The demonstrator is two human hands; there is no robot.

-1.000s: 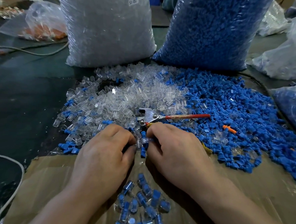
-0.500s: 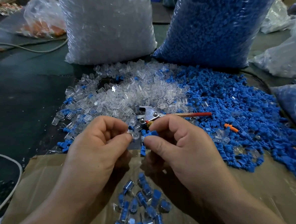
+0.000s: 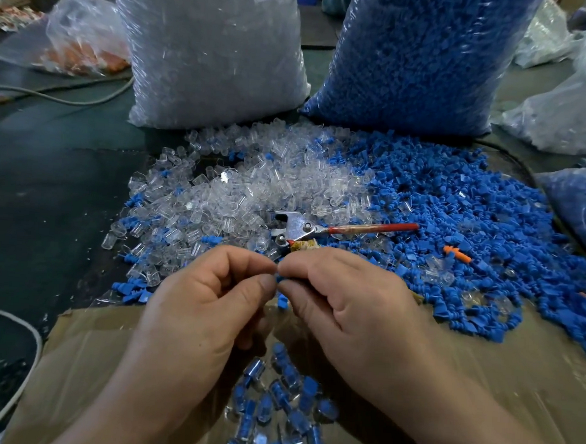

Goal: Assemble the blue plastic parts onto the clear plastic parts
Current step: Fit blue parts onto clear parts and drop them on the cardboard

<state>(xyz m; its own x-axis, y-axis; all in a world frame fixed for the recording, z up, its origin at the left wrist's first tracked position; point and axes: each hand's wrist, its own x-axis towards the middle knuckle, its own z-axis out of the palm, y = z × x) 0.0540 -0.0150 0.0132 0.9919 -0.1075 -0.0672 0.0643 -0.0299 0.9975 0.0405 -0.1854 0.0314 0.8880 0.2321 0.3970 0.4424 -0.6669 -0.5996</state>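
My left hand (image 3: 211, 302) and my right hand (image 3: 345, 300) meet fingertip to fingertip above the cardboard. The right thumb and forefinger pinch a small blue part (image 3: 279, 278). The left thumb and forefinger close on what is a clear part, almost wholly hidden by the fingers. Behind the hands lie a pile of loose clear parts (image 3: 259, 189) and a wide spread of loose blue parts (image 3: 456, 218). Several assembled pieces (image 3: 273, 406), clear with blue inside, lie on the cardboard below my hands.
A metal cutter with a red handle (image 3: 322, 228) lies between the piles. A big bag of clear parts (image 3: 209, 45) and a big bag of blue parts (image 3: 418, 54) stand behind. An orange part (image 3: 456, 254) lies among the blue. A white cable (image 3: 18, 369) curves at left.
Both hands rose off the pile, each with a part. Half a second ago the clear and blue parts were apart; now the fingertips have closed together.
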